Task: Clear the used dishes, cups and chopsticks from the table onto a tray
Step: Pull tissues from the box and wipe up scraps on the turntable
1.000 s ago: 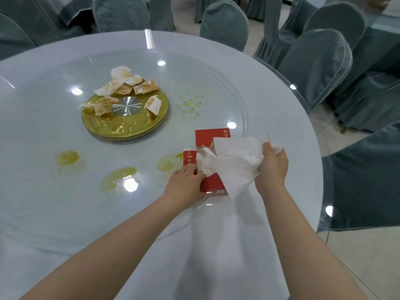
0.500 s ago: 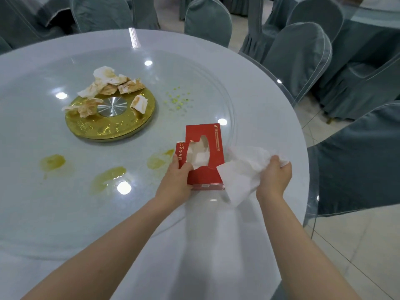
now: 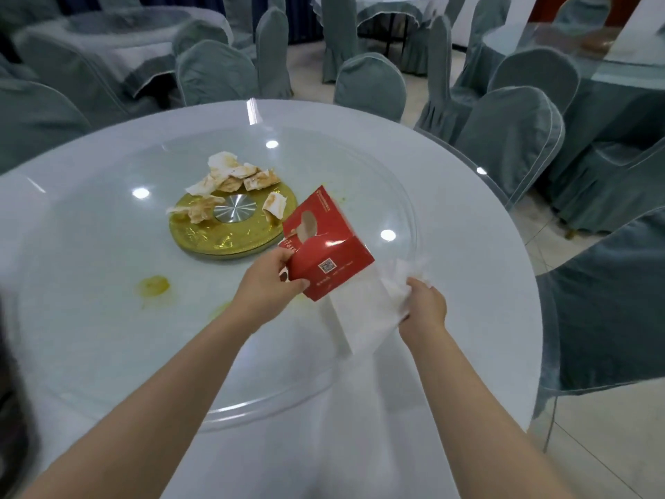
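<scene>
Lifted off the bench (image 3: 449,225) now, the red tissue box (image 3: 329,248) tilts in my left hand (image 3: 268,286), its grip pinching one end; my right hand (image 3: 423,306) bunches tissues (image 3: 363,315) for wiping.

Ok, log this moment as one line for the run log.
left hand: holds red tissue box lifted, tilted | right hand: grips white tissue | yellow spills on glass turntable

A round white table (image 3: 449,217) is carrying a glass turntable (image 3: 108,354). A gold disc (image 3: 230,243) is sitting at its centre, bearing stained napkins (image 3: 230,174). Yellow spills (image 3: 154,285) are smearing the glass nearby.
</scene>
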A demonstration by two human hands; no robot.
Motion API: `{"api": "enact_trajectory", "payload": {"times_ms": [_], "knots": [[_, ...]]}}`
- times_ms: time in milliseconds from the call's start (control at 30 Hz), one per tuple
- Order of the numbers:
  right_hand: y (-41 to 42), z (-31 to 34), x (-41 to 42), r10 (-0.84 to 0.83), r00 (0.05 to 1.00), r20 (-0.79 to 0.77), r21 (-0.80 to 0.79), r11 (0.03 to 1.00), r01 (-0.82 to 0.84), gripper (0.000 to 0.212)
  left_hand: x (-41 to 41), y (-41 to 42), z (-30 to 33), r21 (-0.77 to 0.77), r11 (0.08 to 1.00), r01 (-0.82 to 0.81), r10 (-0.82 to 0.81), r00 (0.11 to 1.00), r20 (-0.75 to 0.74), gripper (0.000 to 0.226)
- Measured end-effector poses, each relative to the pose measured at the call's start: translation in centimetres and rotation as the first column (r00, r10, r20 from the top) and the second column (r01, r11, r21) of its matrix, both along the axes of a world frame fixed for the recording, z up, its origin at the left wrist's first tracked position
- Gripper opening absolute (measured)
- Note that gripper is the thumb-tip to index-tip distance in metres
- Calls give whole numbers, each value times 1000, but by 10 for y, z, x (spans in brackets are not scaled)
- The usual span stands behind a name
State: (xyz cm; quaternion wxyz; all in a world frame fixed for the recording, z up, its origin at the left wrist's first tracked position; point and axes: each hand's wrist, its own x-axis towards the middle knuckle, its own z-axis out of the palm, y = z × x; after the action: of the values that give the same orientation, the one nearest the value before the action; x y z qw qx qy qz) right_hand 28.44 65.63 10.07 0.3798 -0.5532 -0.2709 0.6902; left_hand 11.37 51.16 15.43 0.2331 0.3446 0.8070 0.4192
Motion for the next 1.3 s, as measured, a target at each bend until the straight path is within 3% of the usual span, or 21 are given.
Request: {"api": "enact_trajectory", "payload": {"times_ms": [233, 400, 500, 700, 867, 1000, 1167, 1300], "knots": [[-56, 17, -49, 150, 978, -144, -79, 984, -162, 11, -22, -57, 25, 167, 985, -53, -6, 942, 335, 25], [-97, 36, -86, 201, 946, -255, -43, 975, -218, 12, -38, -97, 37, 333, 935, -121, -116, 784, 610, 23], [-120, 46, -102, 257, 925, -281, 41, 966, -256, 15, -45, -116, 41, 349, 924, -157, -114, 759, 641, 25], [-166, 58, -124, 406, 886, -223, 184, 910, -370, 16, -57, -145, 47, 321, 933, -164, -57, 812, 581, 29], [-200, 65, -133, 551, 832, -65, 378, 785, -490, 29, -67, -160, 46, 313, 920, -235, 15, 820, 572, 39], [-218, 69, -131, 610, 779, 144, 576, 589, -567, 44, -74, -168, 46, 370, 877, -306, 17, 790, 613, 50], [-224, 56, -127, 522, 738, 428, 710, 312, -632, 54, -78, -174, 47, 378, 870, -316, 8, 777, 629, 42], [-219, 46, -133, 447, 721, 529, 688, 272, -673, 54, -80, -181, 46, 393, 848, -357, -26, 711, 702, 36]]}}
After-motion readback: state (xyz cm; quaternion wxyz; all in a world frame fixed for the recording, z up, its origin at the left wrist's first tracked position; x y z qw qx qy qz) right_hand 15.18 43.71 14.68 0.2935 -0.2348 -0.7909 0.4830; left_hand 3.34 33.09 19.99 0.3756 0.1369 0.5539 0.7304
